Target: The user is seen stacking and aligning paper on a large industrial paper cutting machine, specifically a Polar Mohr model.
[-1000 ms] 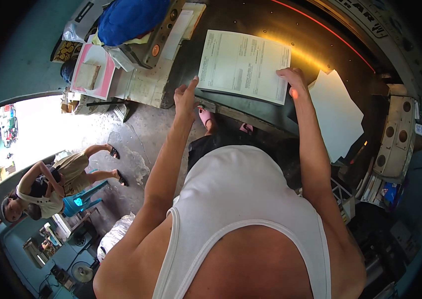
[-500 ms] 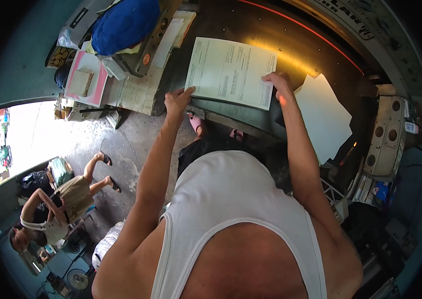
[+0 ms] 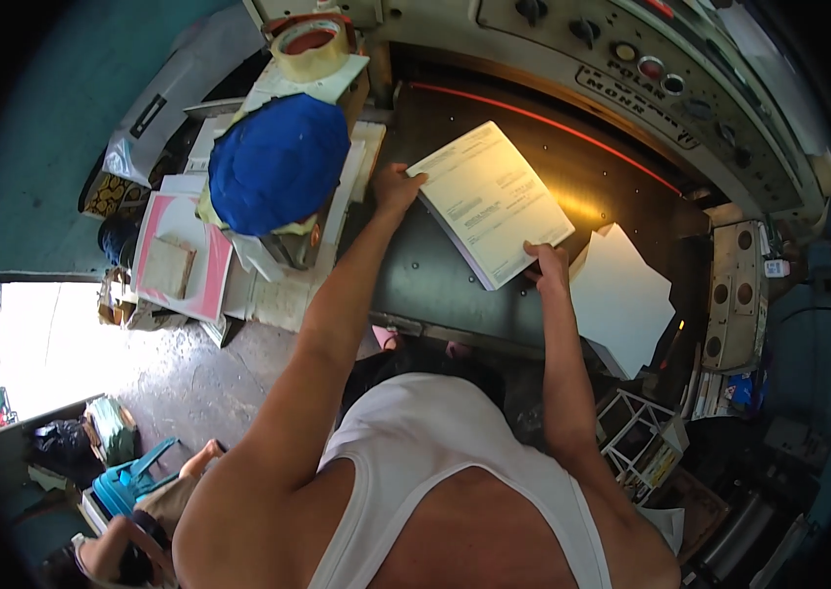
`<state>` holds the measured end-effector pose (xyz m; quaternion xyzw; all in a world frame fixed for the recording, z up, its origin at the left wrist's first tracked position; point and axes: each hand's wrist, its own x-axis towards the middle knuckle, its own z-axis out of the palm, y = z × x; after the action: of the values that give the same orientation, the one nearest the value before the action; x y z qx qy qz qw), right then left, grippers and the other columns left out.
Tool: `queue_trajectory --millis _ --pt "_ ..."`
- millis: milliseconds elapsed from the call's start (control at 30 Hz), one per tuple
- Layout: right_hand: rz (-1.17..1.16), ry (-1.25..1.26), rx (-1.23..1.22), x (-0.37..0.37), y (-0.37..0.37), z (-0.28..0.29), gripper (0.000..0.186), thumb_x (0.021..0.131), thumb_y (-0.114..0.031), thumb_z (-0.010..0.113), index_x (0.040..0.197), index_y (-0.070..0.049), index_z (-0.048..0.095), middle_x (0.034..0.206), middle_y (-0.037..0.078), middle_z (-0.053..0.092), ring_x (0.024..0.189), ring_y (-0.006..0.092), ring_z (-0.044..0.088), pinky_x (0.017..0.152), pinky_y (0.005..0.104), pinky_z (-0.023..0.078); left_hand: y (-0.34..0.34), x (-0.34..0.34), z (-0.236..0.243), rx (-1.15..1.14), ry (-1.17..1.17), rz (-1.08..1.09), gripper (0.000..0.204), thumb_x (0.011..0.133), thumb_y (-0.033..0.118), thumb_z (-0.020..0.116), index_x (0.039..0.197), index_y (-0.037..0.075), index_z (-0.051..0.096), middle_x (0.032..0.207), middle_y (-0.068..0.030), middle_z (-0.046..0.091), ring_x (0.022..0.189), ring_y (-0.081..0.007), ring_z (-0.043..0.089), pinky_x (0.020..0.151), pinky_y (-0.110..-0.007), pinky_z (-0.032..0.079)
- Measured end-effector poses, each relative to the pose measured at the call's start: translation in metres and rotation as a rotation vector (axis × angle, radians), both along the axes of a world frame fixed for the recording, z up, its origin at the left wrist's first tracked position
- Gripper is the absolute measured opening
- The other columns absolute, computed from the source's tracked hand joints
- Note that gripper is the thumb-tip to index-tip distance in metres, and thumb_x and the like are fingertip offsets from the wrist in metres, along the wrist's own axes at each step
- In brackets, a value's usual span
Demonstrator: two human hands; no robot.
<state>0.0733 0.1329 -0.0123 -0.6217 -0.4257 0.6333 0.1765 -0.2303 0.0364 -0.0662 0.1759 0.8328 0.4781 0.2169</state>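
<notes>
Since the earlier frame the stack of printed sheets (image 3: 490, 201) has swung round on the dark machine bed (image 3: 435, 285), so its corners now point up and down the picture where its edges lay more squarely before, and it sits closer to the red line (image 3: 543, 123) under the control panel (image 3: 651, 74). It lies flat on the bed, held at two opposite corners. The left hand (image 3: 396, 187) wraps its fingers over the near left corner, and the right hand (image 3: 545, 263) presses fingertips on the lower right corner; both grip the stack rather than lie open. By its visible edge it looks a thick block of paper, so probably fairly heavy for its size, stiff as a whole but loose between sheets, apt to fan or slide if pushed from the top alone. Taking it at the edges with both hands and squaring the sides seems the safe hold. Just right of it lie blank white sheets (image 3: 621, 294). To the left stands a blue rounded bundle (image 3: 278, 162) with a roll of tape (image 3: 309, 47) behind it.
</notes>
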Motion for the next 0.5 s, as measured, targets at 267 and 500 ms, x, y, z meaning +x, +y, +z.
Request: queue_trajectory --millis 267,500 --pt "-0.508 0.121 -0.129 -0.058 0.008 -0.012 0.056 0.078 -0.001 0.067 0.132 -0.008 0.055 0.130 0.015 0.054 0.120 0.0362 0.051 0.101 0.0644 0.040 0.083 -0.018 0.040 -0.014 -0.067 -0.073 0.091 0.067 0.042 0.088 0.136 -0.001 0.048 0.127 -0.0251 0.061 0.119 -0.0359 0.061 0.101 -0.041 0.049" --pt "-0.673 0.223 -0.186 -0.105 0.022 -0.008 0.103 0.073 -0.006 0.076 0.151 -0.014 0.008 0.145 0.017 0.038 0.131 0.0366 0.044 0.101 0.0677 0.035 0.063 0.052 0.042 -0.154 -0.059 -0.181 0.098 0.067 0.045 0.087 0.141 -0.002 0.042 0.133 -0.0266 0.058 0.125 -0.0368 0.057 0.104 -0.043 0.047"
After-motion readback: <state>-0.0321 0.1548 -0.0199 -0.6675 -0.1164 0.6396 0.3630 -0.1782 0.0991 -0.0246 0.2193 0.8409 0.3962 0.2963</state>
